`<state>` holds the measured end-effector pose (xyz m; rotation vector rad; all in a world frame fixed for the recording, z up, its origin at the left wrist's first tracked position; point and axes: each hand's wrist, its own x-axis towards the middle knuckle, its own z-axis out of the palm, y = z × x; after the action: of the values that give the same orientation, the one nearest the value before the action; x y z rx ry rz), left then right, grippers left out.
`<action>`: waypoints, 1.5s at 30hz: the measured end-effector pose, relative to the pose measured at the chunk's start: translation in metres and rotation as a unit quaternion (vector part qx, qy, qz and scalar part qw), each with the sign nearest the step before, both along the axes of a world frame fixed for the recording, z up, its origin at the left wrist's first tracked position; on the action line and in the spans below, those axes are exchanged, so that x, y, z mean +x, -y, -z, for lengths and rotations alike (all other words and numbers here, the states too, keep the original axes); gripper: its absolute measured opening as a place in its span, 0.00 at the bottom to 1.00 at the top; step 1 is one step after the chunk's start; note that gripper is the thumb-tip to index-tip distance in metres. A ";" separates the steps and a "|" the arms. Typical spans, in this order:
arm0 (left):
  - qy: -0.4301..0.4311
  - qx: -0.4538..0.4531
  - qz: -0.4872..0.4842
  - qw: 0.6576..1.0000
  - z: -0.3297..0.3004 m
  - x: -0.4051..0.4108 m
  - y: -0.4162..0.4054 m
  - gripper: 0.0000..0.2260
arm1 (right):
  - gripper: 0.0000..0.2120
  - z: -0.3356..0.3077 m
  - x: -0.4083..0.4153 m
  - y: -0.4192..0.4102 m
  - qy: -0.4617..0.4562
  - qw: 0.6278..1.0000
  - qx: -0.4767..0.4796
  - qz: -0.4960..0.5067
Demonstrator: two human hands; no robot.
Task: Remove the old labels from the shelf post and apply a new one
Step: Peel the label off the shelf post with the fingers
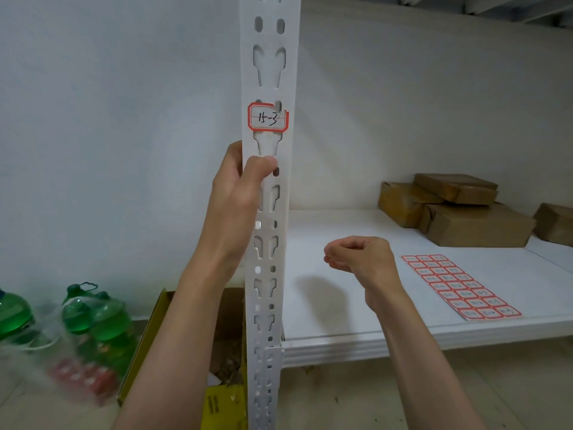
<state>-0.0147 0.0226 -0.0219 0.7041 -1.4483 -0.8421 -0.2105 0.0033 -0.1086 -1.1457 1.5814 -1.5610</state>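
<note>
A white slotted shelf post (pixel 269 72) runs up the middle of the view. A red-bordered label (pixel 268 117) marked "15-3" is stuck on it, its upper right corner torn or lifted. My left hand (pixel 237 187) grips the post just below the label, thumb across the front. My right hand (pixel 356 256) hovers above the white shelf board (pixel 356 308), fingers curled together; I cannot tell whether anything small is pinched in them. A sheet of red-bordered labels (pixel 460 287) lies flat on the board to the right.
Several brown cardboard boxes (pixel 465 209) sit at the back right of the shelf. Left of the post, on the floor, stand green bottles (pixel 102 318) and an open yellow-edged carton (pixel 186 352). A white wall (pixel 108 119) lies behind.
</note>
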 end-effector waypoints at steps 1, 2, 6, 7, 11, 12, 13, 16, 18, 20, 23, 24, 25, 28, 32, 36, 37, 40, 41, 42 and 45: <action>0.005 -0.004 0.005 1.000 0.001 0.000 0.000 0.21 | 0.03 0.001 -0.001 0.001 -0.011 1.000 0.009 -0.001; 0.010 -0.007 0.008 1.000 0.002 0.001 0.000 0.23 | 0.04 0.003 -0.002 0.002 -0.021 1.000 0.015 -0.002; 0.021 -0.019 0.018 0.999 0.004 0.003 0.003 0.22 | 0.09 0.007 -0.004 0.004 -0.074 0.997 0.031 0.021; 0.023 -0.021 0.019 0.999 0.005 0.003 0.004 0.21 | 0.08 0.008 -0.004 0.005 -0.081 0.996 0.031 0.027; 0.034 -0.021 0.025 0.999 0.005 0.005 0.005 0.20 | 0.05 0.016 -0.005 0.008 -0.077 0.996 0.023 0.037; 0.036 -0.021 0.027 0.999 0.005 0.005 0.006 0.18 | 0.04 0.017 -0.005 0.009 -0.079 0.996 0.022 0.039; 0.037 -0.020 0.029 0.999 0.005 0.005 0.006 0.16 | 0.04 0.019 -0.006 0.011 -0.082 0.995 0.023 0.042; 0.041 -0.020 0.030 0.999 0.005 0.006 0.008 0.13 | 0.04 0.023 -0.008 0.014 -0.096 0.994 0.031 0.042; 0.043 -0.017 0.033 0.998 0.007 0.006 0.009 0.14 | 0.05 0.025 -0.009 0.016 -0.102 0.993 0.039 0.038; 0.042 -0.016 0.034 0.998 0.007 0.006 0.010 0.14 | 0.08 0.027 -0.010 0.017 -0.119 0.991 0.046 0.033; 0.044 -0.017 0.027 0.999 0.007 0.006 0.011 0.13 | 0.12 0.030 -0.011 0.019 -0.179 0.981 0.070 0.020; 0.044 -0.017 0.025 0.999 0.007 0.005 0.011 0.13 | 0.12 0.031 -0.012 0.020 -0.188 0.979 0.080 0.016; 0.043 -0.016 0.024 0.999 0.007 0.006 0.012 0.13 | 0.12 0.032 -0.013 0.021 -0.187 0.978 0.089 0.015; 0.040 -0.014 0.019 0.999 0.008 0.006 0.013 0.14 | 0.09 0.034 -0.016 0.021 -0.156 0.982 0.100 0.033; 0.041 -0.010 0.017 0.999 0.008 0.005 0.011 0.13 | 0.04 0.034 -0.019 0.019 -0.162 0.980 0.103 0.046; 0.045 -0.013 0.019 0.999 0.007 0.006 0.011 0.13 | 0.06 0.034 -0.024 0.019 -0.243 0.963 0.105 0.056; 0.044 -0.013 0.022 0.999 0.007 0.006 0.011 0.12 | 0.05 0.033 -0.025 0.020 -0.250 0.961 0.108 0.056; 0.040 -0.016 0.021 0.999 0.005 0.006 0.011 0.11 | 0.10 0.029 -0.027 0.019 -0.263 0.955 0.131 0.038; 0.039 -0.018 0.017 0.999 0.005 0.007 0.011 0.11 | 0.12 0.028 -0.027 0.019 -0.264 0.954 0.135 0.035; 0.038 -0.020 0.009 0.999 0.004 0.007 0.011 0.13 | 0.12 0.027 -0.027 0.019 -0.264 0.954 0.136 0.035; 0.034 -0.036 -0.035 0.998 0.000 0.008 0.013 0.25 | 0.06 0.021 -0.025 0.019 -0.262 0.956 0.123 0.039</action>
<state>-0.0071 0.0094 -0.0218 0.7314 -1.4981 -0.7140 -0.2359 -0.0155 -0.1301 -1.4438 2.1151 -1.1088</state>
